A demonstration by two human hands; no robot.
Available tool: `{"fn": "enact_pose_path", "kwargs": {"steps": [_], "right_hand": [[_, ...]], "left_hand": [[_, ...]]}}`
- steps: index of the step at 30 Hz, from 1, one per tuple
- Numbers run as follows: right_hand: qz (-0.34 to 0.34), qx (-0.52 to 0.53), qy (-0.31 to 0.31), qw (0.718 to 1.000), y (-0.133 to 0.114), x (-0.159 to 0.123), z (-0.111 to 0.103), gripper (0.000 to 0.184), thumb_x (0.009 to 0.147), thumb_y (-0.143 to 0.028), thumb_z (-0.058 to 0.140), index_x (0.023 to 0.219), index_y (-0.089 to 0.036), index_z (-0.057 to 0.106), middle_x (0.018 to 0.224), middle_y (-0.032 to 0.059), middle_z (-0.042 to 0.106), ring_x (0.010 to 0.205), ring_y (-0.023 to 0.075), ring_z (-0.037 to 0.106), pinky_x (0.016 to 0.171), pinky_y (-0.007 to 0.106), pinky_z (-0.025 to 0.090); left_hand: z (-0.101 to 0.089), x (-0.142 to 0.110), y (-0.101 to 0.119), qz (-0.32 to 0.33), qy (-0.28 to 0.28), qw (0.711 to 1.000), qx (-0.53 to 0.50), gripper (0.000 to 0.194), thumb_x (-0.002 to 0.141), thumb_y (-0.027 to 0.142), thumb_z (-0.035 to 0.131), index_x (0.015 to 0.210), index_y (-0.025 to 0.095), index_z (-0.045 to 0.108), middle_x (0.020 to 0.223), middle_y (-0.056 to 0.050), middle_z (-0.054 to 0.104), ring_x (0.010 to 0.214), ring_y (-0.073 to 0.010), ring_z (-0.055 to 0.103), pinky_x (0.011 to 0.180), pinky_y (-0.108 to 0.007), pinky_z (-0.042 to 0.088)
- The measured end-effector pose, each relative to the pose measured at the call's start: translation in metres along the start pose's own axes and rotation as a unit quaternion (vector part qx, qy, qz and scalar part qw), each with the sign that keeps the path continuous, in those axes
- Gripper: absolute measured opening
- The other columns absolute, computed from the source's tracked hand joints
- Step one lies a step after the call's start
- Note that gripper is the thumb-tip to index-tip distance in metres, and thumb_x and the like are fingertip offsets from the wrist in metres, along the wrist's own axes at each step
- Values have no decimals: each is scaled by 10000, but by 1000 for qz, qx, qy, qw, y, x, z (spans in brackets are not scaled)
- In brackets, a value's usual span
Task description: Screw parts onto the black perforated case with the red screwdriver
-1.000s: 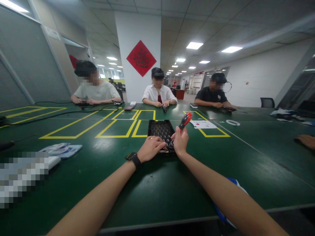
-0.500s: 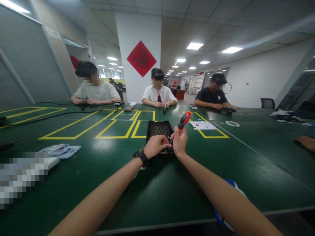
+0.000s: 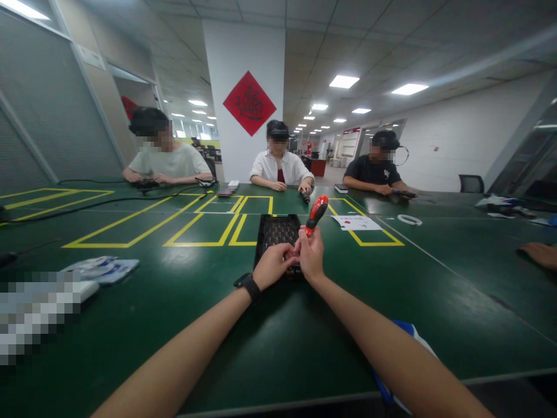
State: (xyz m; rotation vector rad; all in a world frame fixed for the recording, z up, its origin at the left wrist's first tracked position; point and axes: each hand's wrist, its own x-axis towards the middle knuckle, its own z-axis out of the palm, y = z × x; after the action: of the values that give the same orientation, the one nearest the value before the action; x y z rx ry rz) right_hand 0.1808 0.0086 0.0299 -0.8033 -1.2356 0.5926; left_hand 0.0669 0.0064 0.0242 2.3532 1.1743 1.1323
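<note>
A screwdriver (image 3: 317,216) with a red and black handle rises tilted from my right hand (image 3: 311,255), which is closed round it; its shaft and tip are hidden by my fingers. My left hand (image 3: 274,266) wears a black wristband and has its fingers pinched against the right fingertips. Whatever it pinches is too small or too covered to name. Both hands are over the near end of a black tray-like case (image 3: 278,231) with a grid of round pockets inside. The case lies on the green table, its near end partly hidden behind my hands.
Yellow tape outlines mark the green table (image 3: 209,325). A printed sheet (image 3: 357,223) and a white ring (image 3: 409,220) lie to the right. Plastic packets (image 3: 102,270) lie on the left, and a blue-white packet (image 3: 404,331) is under my right forearm. Three people sit opposite; another hand (image 3: 537,253) rests far right.
My hands have come together, and the screwdriver has shifted slightly left and stands steeper. Its shaft, partly seen before, is now covered. The person opposite has moved one hand to the right with a dark tool.
</note>
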Motion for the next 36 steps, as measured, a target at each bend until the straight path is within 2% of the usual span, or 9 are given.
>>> {"fn": "enact_pose_path", "kwargs": {"steps": [3, 7, 11, 14, 21, 25, 29, 36], "right_hand": [[-5, 7, -17, 1000, -1, -1, 0, 323, 859, -392, 369, 1076, -179, 478, 514, -71, 468, 432, 73, 427, 461, 179, 367], [-15, 6, -18, 1000, -2, -1, 0, 329, 878, -385, 324, 1079, -183, 486, 518, -67, 465, 423, 71, 398, 444, 175, 341], [-17, 4, -11, 1000, -3, -2, 1, 309, 863, -400, 363, 1049, -182, 478, 516, -73, 454, 429, 72, 411, 467, 180, 364], [-9, 9, -13, 1000, -3, -2, 2, 319, 856, -414, 369, 1050, -181, 466, 517, -75, 457, 422, 72, 415, 467, 183, 377], [-3, 4, -21, 1000, 1, -1, 2, 338, 869, -425, 321, 1025, -179, 493, 494, -72, 451, 398, 71, 389, 425, 172, 341], [-12, -2, -18, 1000, -1, -2, 2, 314, 857, -424, 359, 999, -179, 494, 499, -71, 458, 421, 73, 418, 454, 177, 361], [-16, 3, -17, 1000, -3, -3, 2, 315, 852, -425, 371, 1004, -176, 492, 490, -75, 450, 404, 69, 397, 441, 175, 344], [-16, 1, -30, 999, -1, -3, 1, 312, 865, -407, 340, 982, -183, 523, 485, -68, 457, 407, 68, 386, 448, 175, 336]], "left_hand": [[0, 0, -3, -11, 0, 1000, -10, 138, 765, 259, 557, 773, 143, 631, 723, -19, 638, 653, -132, 545, 610, -225, 383], [-2, -2, -3, 13, -23, 999, -36, 172, 814, 227, 481, 828, 164, 640, 764, -16, 649, 680, -131, 558, 654, -233, 394], [-1, -3, -2, 19, 10, 1000, -7, 90, 753, 240, 573, 769, 157, 601, 747, -14, 609, 680, -132, 534, 639, -233, 393], [1, -1, -3, 15, 26, 999, 31, 114, 724, 258, 607, 697, 157, 559, 699, -4, 564, 648, -128, 499, 605, -231, 374], [0, -2, -2, 32, -9, 999, -1, 141, 803, 196, 482, 712, 156, 582, 705, -14, 593, 669, -131, 518, 629, -232, 376], [0, -3, -1, 11, -1, 999, -34, 69, 755, 214, 556, 748, 150, 583, 715, -12, 598, 651, -124, 522, 612, -228, 390], [1, -3, -4, -10, -6, 998, -55, 131, 704, 257, 623, 715, 143, 559, 659, 5, 579, 604, -112, 510, 570, -215, 388], [-2, -5, -2, 15, -28, 998, -51, 123, 775, 218, 523, 710, 137, 589, 644, 10, 579, 605, -106, 501, 582, -211, 368]]}}
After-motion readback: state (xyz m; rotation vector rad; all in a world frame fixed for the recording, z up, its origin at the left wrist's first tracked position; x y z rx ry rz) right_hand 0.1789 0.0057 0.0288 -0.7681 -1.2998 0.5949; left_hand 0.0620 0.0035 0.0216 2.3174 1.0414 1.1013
